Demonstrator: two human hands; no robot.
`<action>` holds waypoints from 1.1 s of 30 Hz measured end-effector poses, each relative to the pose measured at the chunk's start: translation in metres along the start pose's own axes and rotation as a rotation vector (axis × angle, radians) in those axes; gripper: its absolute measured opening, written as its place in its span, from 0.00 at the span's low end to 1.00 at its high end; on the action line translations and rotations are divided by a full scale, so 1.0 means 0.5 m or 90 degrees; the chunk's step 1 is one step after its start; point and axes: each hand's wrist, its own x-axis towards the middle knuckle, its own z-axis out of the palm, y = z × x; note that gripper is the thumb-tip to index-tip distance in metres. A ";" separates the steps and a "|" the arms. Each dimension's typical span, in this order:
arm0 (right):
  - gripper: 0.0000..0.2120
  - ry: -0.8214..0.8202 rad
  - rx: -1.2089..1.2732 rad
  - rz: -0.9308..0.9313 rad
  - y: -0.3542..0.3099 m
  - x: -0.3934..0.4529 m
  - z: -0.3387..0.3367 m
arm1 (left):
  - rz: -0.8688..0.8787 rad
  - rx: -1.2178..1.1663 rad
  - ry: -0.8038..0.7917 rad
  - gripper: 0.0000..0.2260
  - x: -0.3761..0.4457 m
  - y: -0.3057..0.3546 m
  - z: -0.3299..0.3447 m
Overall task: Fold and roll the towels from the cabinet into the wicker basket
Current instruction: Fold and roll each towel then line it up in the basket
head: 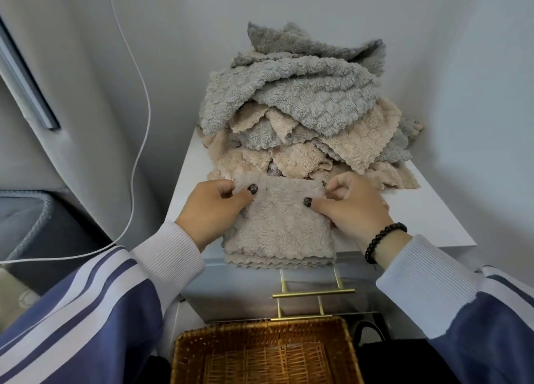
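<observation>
Head view: a folded beige fleece towel with scalloped edges [278,227] is lying at the front edge of the white cabinet top [427,219], its lower hem overhanging the front. The left hand [215,207] is pinching the towel's upper left corner, thumb on top and fingers curled round the edge. The right hand [351,203] is pinching the upper right corner in the same manner, thumb pressing on the fabric; a dark beaded bracelet [383,240] is sitting on that wrist. Just behind the folded towel, a loose heap of grey and beige fleece towels [300,109] is resting on the cabinet top against the wall. A brass bar handle [313,292] is showing on the cabinet front below the hem. The brown wicker basket [265,352] is standing beneath, near the bottom edge of the view. A white cable [138,140] is hanging along the wall at left.
</observation>
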 end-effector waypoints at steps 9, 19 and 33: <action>0.13 0.046 -0.153 -0.091 -0.006 0.000 -0.008 | -0.005 0.038 -0.059 0.06 -0.008 0.006 -0.006; 0.07 0.081 -0.264 -0.171 -0.009 -0.009 0.002 | 0.148 0.265 0.145 0.05 -0.011 0.008 -0.040; 0.27 -0.180 -0.612 -0.299 0.018 -0.025 0.039 | 0.208 0.606 -0.129 0.29 -0.058 -0.021 0.068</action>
